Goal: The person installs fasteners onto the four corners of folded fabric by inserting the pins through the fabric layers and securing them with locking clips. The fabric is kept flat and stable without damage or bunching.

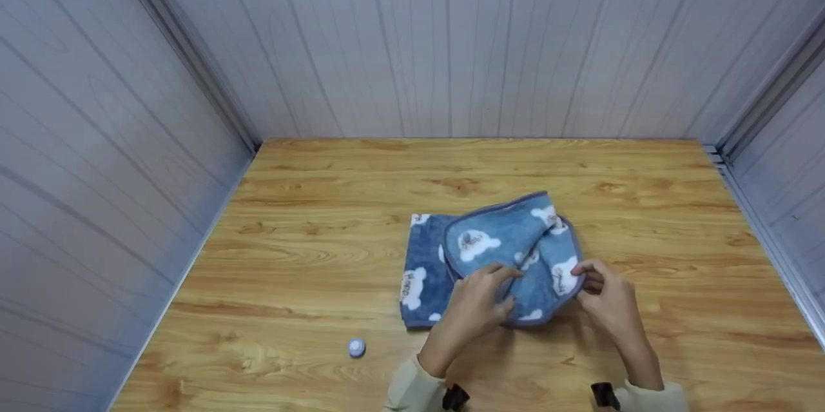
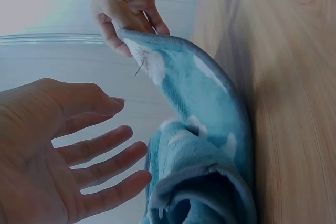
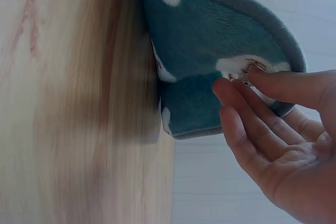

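Observation:
A blue fleece cloth [image 1: 422, 289] with white bear-shaped patches and grey edging lies partly folded on the wooden table. Its right part is bunched up and raised in loose folds. My right hand [image 1: 609, 302] pinches the cloth's right edge between thumb and fingers; the right wrist view shows that thumb pressing on a white patch [image 3: 236, 65]. Over the bunched middle is my left hand [image 1: 477, 302]. In the left wrist view its fingers are spread, with nothing between them, just beside a rolled fold of the cloth [image 2: 194, 145].
A small round white and lilac object [image 1: 356, 347] sits on the wooden table [image 1: 290, 270], left of the cloth and nearer the front. Pale panel walls [image 1: 445, 44] stand at the back and on both sides.

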Motion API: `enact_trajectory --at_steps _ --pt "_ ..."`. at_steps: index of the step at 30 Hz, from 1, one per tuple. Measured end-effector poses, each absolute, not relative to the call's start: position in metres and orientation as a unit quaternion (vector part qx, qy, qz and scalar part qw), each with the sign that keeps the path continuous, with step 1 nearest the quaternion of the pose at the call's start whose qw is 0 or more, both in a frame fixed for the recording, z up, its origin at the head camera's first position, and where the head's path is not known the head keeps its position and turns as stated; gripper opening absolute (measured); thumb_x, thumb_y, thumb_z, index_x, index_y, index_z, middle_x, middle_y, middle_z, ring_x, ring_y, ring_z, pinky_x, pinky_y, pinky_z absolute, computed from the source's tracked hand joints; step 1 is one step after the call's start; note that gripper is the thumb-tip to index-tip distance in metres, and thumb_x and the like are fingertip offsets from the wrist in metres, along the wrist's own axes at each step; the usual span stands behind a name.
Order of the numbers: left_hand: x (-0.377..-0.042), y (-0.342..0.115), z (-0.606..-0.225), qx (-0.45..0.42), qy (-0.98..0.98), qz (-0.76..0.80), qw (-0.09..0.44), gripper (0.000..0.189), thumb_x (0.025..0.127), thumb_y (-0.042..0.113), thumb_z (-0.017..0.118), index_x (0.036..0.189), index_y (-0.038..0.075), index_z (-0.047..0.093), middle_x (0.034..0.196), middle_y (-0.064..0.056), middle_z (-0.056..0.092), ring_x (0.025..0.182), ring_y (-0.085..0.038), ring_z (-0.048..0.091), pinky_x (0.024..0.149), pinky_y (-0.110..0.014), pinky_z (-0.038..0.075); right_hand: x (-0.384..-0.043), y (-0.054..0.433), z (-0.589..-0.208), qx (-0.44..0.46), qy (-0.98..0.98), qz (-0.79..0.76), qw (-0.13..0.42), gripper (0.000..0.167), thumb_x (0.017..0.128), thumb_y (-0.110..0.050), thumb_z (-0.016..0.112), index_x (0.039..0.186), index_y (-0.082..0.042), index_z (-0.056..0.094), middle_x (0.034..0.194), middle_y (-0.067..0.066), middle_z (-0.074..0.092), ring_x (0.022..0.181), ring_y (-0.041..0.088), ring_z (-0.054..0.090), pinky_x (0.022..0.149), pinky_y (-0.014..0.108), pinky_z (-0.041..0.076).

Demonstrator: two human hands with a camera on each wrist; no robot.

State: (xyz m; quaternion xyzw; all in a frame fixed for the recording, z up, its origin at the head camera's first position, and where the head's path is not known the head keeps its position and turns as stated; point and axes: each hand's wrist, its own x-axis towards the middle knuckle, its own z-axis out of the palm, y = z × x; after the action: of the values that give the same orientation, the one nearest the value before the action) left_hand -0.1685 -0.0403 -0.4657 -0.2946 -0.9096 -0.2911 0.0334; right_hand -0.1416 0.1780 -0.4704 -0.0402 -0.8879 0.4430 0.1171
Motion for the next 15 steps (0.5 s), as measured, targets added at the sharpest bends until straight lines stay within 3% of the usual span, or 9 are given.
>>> enact_trajectory --at_steps 6,15 --pt "-0.169 -0.050 -0.467 -0.272 -0.917 -0.291 0.014 0.033 0.082 0.016 0.070 0.115 0.022 0.067 0.113 0.003 0.063 0.089 -0.013 0.062 0.059 -0.026 0.048 -0.142 0.179 -0.471 -0.037 -0.887 0.442 0.126 0.024 0.069 0.018 0.063 0.086 0.000 0.062 0.091 0.018 0.068 0.085 0.024 0.065 0.071 0.025 0.053" --pt "-0.167 -0.068 -0.471 -0.257 -0.919 -0.299 0.017 0.031 0.081 0.015 0.070 0.112 0.019 0.068 0.107 0.002 0.064 0.068 -0.008 0.054 0.048 -0.020 0.039 -0.141 0.180 -0.472 -0.036 -0.885 0.447 0.129 0.026 0.068 0.018 0.061 0.086 0.000 0.062 0.089 0.017 0.068 0.080 0.009 0.062 0.068 0.013 0.048"
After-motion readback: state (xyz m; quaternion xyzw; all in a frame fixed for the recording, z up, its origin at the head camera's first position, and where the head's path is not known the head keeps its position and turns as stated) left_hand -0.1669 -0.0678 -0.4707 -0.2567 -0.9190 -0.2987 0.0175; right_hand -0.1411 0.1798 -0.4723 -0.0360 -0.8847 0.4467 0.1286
